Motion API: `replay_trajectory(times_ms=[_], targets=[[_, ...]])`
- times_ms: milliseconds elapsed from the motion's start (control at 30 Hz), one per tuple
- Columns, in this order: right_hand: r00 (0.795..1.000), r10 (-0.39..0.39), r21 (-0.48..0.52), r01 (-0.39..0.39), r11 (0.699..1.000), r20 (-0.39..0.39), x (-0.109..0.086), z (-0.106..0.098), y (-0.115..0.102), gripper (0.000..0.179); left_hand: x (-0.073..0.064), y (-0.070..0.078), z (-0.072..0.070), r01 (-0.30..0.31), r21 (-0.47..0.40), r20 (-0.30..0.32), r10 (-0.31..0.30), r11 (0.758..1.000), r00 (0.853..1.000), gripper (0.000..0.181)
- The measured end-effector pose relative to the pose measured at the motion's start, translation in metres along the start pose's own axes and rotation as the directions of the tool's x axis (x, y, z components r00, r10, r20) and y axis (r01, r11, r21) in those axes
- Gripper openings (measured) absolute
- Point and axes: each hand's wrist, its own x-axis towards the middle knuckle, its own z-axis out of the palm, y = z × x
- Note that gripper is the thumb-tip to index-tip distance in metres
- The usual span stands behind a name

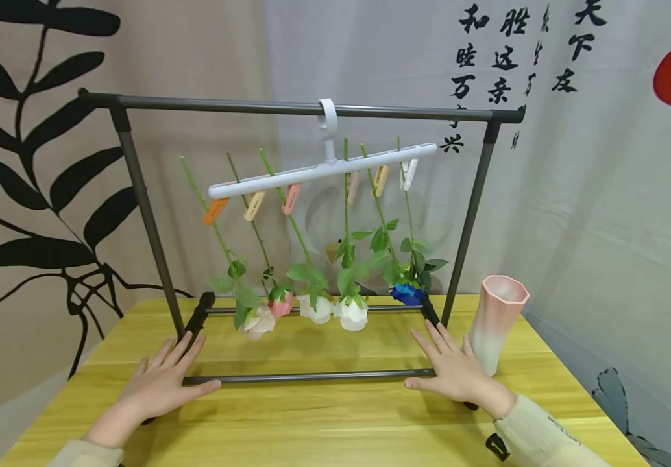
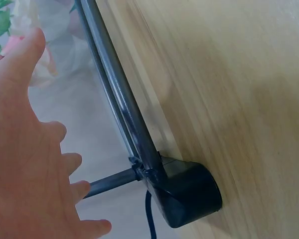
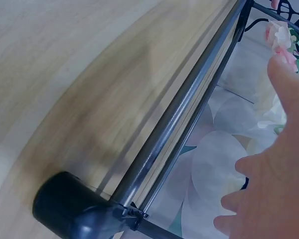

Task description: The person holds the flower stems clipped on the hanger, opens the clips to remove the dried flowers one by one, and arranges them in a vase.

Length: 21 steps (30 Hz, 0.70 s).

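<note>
I have both hands released, with nothing in them: my left grip (image 1: 163, 384) is spread palm-down at the left front of the dark rack (image 1: 224, 106), and my right grip (image 1: 457, 371) is spread the same way at its right front. The rack's lower front bar (image 1: 312, 377) runs between them. In the left wrist view a black end piece (image 2: 192, 194) of the rack sits below my fingers, apart from my palm; whether any fingertip brushes the side pieces, I cannot tell.

Beyond and above my hands, between the two of them, a white hanger (image 1: 306, 173) is hooked over the top bar, tilted so that its right end is higher. Six clothespins on it hold six stems, among them an orange clothespin (image 1: 215, 211) at the left and a white clothespin (image 1: 408, 174) at the right. The flowers hang heads down: a pale rose (image 1: 259, 322) nearest my left grip, then a pink rose (image 1: 281, 303), two white roses (image 1: 352, 314), and a blue rose (image 1: 407, 294) nearest my right grip.

The pink-and-white vase (image 1: 498, 321) stands on the worktop (image 1: 312, 431) just to the right of my right fingers.
</note>
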Motion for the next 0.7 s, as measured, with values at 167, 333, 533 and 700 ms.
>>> replay_trajectory(times_ms=[167, 333, 533, 700], targets=[[1.000, -0.006, 0.007, 0.006, 1.000, -0.004, -0.001, 0.001, 0.002, 0.090, 0.000, 0.001, 0.001, 0.000, 0.011, -0.006, 0.000, 1.000, 1.000, 0.099], [1.000, -0.014, -0.001, 0.014, 1.000, -0.002, 0.000, 0.000, 0.000, 0.088, -0.001, 0.000, 0.001, -0.001, -0.002, -0.014, 0.001, 1.000, 1.000, 0.099], [0.999, -0.049, 0.006, 0.049, 0.999, 0.005, -0.002, -0.006, -0.015, 0.086, 0.001, -0.003, -0.005, -0.028, -0.013, -0.049, 0.027, 1.000, 0.998, 0.096], [0.991, -0.135, -0.017, 0.135, 0.991, -0.005, -0.002, -0.017, -0.037, 0.088, 0.003, -0.002, -0.014, -0.046, -0.021, -0.085, 0.044, 0.999, 0.995, 0.096]])
